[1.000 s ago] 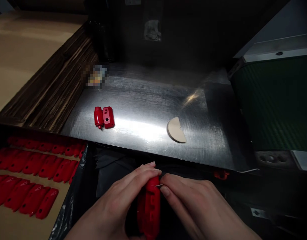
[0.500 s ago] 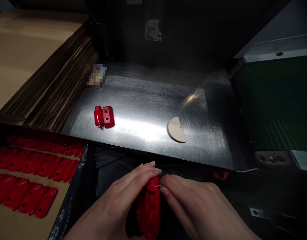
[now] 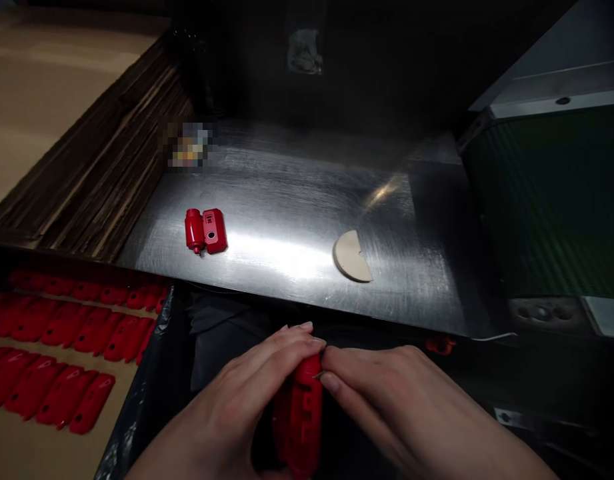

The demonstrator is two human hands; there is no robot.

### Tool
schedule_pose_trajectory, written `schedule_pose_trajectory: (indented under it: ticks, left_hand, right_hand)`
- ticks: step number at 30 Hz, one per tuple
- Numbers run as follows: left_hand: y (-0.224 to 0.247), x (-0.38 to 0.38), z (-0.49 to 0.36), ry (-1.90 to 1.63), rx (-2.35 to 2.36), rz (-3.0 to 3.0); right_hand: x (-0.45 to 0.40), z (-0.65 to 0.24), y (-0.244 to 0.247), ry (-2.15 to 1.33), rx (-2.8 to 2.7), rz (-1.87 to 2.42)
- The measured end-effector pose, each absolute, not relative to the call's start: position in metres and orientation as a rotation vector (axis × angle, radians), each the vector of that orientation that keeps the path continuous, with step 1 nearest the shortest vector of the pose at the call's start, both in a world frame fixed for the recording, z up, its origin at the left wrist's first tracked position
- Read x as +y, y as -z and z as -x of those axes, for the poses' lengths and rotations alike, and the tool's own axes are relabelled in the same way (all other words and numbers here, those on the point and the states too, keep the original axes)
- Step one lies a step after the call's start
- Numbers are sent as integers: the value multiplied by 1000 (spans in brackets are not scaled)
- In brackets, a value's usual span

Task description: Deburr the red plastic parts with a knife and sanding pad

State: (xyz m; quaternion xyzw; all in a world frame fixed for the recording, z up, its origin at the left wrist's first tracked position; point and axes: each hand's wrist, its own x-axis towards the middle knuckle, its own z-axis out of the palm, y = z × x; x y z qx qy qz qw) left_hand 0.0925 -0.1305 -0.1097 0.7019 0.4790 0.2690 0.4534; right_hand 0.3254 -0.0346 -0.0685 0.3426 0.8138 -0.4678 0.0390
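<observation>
My left hand [image 3: 247,393] is wrapped round a red plastic housing [image 3: 305,420], gripping it upright below the table's front edge. Slots and notches run along the side of the housing that faces me. At its upper right edge my right hand [image 3: 387,393] pinches a thin metal blade [image 3: 319,375] between thumb and forefinger, its tip touching the housing. Most of the blade is hidden by the fingers. On the table lies a red two-part piece [image 3: 207,231], a cylinder beside a flat block, and a beige half-disc [image 3: 353,257] rests farther right.
The metal table [image 3: 267,200] spans the middle. At lower left, a box lined with dark plastic [image 3: 137,400] holds rows of red housings [image 3: 67,397]. Stacked cardboard [image 3: 111,133] stands at left, a green conveyor belt [image 3: 557,207] at right.
The blade in my right hand has tilted slightly against the housing's edge. My left hand keeps its grip; the view has shifted a little.
</observation>
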Motion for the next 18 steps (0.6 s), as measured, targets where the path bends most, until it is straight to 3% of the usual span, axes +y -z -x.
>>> schedule_pose_trajectory:
  ticks: [6, 12, 18]
  left_hand:
    - [108, -130, -92, -670, 1174, -1724]
    - [108, -129, -90, -675, 1198, -1744]
    - [112, -127, -94, -704, 1200, -1800]
  right_hand:
    - [-34, -326, 69, 1489, 2483, -1050]
    - [-34, -323, 69, 1831, 2415, -1129]
    - [-40, -323, 80, 1915, 2344, -1383]
